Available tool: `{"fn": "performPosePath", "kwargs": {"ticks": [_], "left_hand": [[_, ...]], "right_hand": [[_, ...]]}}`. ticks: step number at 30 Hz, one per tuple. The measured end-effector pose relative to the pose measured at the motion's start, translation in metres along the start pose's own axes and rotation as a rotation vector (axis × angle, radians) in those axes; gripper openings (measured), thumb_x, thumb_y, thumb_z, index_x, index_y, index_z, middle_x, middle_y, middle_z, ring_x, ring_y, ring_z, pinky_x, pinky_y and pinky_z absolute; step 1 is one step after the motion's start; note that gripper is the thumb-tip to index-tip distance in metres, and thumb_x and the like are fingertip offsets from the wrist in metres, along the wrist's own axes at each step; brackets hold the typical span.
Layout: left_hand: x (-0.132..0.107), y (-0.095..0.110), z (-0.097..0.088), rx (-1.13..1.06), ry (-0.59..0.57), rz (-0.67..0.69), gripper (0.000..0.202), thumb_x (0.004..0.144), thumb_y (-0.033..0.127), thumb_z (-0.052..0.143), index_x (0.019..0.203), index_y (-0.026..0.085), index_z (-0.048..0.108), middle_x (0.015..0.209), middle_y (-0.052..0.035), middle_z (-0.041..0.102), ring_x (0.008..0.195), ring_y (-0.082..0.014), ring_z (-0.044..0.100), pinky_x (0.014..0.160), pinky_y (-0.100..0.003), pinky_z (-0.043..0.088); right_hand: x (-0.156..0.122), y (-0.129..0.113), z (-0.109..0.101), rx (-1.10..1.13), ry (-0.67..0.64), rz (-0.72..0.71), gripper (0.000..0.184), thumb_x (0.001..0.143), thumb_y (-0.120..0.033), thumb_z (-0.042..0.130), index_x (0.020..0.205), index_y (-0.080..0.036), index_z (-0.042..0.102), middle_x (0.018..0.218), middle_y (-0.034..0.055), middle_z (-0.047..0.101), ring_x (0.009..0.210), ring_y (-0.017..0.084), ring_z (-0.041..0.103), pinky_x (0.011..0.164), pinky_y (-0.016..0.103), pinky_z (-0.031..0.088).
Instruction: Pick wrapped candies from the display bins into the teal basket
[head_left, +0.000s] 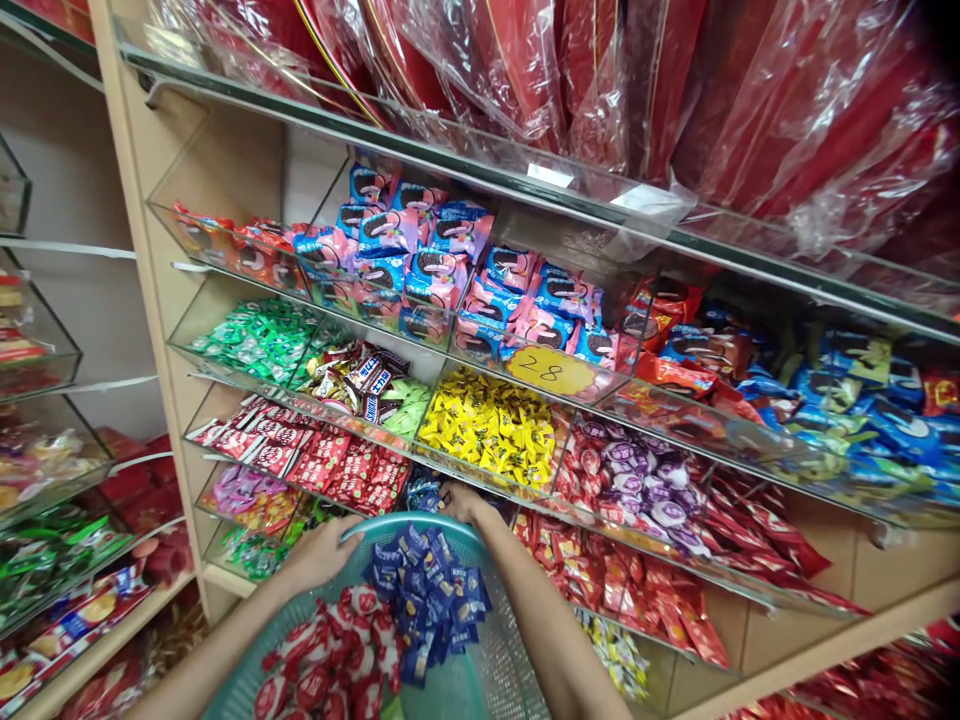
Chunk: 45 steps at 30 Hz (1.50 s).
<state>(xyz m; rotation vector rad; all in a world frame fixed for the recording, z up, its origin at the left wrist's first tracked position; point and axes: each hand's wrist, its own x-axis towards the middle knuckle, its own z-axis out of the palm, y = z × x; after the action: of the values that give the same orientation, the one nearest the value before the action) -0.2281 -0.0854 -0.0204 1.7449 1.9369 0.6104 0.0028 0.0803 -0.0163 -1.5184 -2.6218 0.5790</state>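
Observation:
I hold a teal mesh basket (480,680) low in front of the sweet shelves. My left hand (324,552) grips its far left rim, fingers curled over the edge. Inside lie blue-wrapped sweets (426,590) and red-and-white wrapped sweets (330,655). My right hand (459,500) reaches over the basket's far rim into a clear bin that holds blue sweets (421,492); its fingers are mostly hidden behind the bin's edge.
Tiered clear bins fill the shelf: yellow sweets (491,430), a yellow "28" price tag (550,370), purple-and-red sweets (637,475), red wafer packs (319,455), green sweets (259,340), blue-pink biscuit packs (420,250). Red plastic-wrapped goods (675,90) hang above. More bins stand at left.

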Motion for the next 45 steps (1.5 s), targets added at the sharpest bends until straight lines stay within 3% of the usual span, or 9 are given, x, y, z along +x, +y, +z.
{"fn": "performPosePath", "kwargs": {"ticks": [5,11,19,23,31,37,41,45], "left_hand": [[0.0,0.001,-0.001,-0.007,-0.007,0.009,0.046,0.075,0.052,0.036,0.111,0.029,0.054,0.109,-0.0014,0.06,0.097,-0.0218,0.055,0.082,-0.027,0.039],[-0.002,0.008,-0.006,0.005,-0.04,0.017,0.044,0.077,0.05,0.034,0.11,0.028,0.054,0.107,-0.0009,0.06,0.096,-0.0218,0.055,0.079,-0.027,0.039],[0.0,0.007,-0.006,0.035,-0.044,0.04,0.044,0.078,0.05,0.032,0.11,0.027,0.053,0.105,-0.0009,0.061,0.094,-0.021,0.056,0.076,-0.026,0.04],[-0.001,0.009,-0.006,0.042,-0.054,0.022,0.044,0.077,0.049,0.034,0.112,0.027,0.052,0.109,-0.0007,0.06,0.095,-0.0204,0.055,0.076,-0.025,0.04],[0.001,0.007,-0.005,0.04,-0.054,0.022,0.044,0.079,0.049,0.033,0.112,0.028,0.052,0.108,-0.0004,0.06,0.096,-0.0196,0.055,0.078,-0.025,0.039],[0.0,0.006,-0.004,0.06,-0.039,0.025,0.044,0.078,0.05,0.033,0.111,0.029,0.053,0.107,-0.0009,0.06,0.094,-0.0197,0.057,0.076,-0.025,0.04],[-0.006,0.009,-0.005,0.081,-0.034,0.046,0.043,0.079,0.048,0.033,0.112,0.028,0.053,0.109,-0.0002,0.059,0.098,-0.0193,0.055,0.08,-0.025,0.039],[-0.012,0.008,-0.004,0.089,-0.012,0.047,0.045,0.078,0.049,0.033,0.111,0.027,0.054,0.112,0.0001,0.058,0.1,-0.0188,0.054,0.082,-0.025,0.039]], "right_hand": [[-0.008,0.003,-0.002,0.009,0.052,0.028,0.036,0.056,-0.025,0.064,0.091,-0.019,0.059,0.085,0.0014,0.06,0.07,0.013,0.05,0.06,0.022,0.037],[-0.033,0.008,-0.012,0.088,0.127,0.039,0.025,0.064,-0.028,0.054,0.086,-0.017,0.058,0.073,-0.0015,0.056,0.062,0.011,0.047,0.055,0.019,0.033],[-0.077,0.012,-0.022,0.16,0.288,-0.02,0.028,0.067,-0.028,0.049,0.091,-0.016,0.057,0.078,-0.0002,0.055,0.07,0.012,0.047,0.062,0.02,0.034],[-0.083,0.018,-0.021,0.216,0.366,-0.001,0.032,0.067,-0.025,0.05,0.097,-0.016,0.056,0.079,0.0002,0.055,0.07,0.012,0.048,0.064,0.021,0.036],[-0.058,0.022,-0.014,0.228,0.267,0.171,0.029,0.068,-0.015,0.046,0.096,-0.012,0.056,0.083,0.0042,0.057,0.075,0.013,0.05,0.068,0.02,0.037],[-0.049,0.02,-0.021,0.209,-0.053,0.277,0.001,0.059,-0.013,0.057,0.059,-0.012,0.056,0.053,-0.0024,0.052,0.056,0.01,0.048,0.053,0.018,0.037],[-0.046,0.015,-0.022,0.191,-0.247,0.377,0.008,0.059,-0.014,0.059,0.055,-0.012,0.053,0.046,-0.0029,0.049,0.046,0.01,0.048,0.048,0.022,0.04],[-0.043,0.01,-0.018,0.161,-0.348,0.42,0.012,0.056,-0.015,0.064,0.056,-0.013,0.053,0.045,-0.0022,0.049,0.046,0.012,0.051,0.046,0.025,0.043]]}}
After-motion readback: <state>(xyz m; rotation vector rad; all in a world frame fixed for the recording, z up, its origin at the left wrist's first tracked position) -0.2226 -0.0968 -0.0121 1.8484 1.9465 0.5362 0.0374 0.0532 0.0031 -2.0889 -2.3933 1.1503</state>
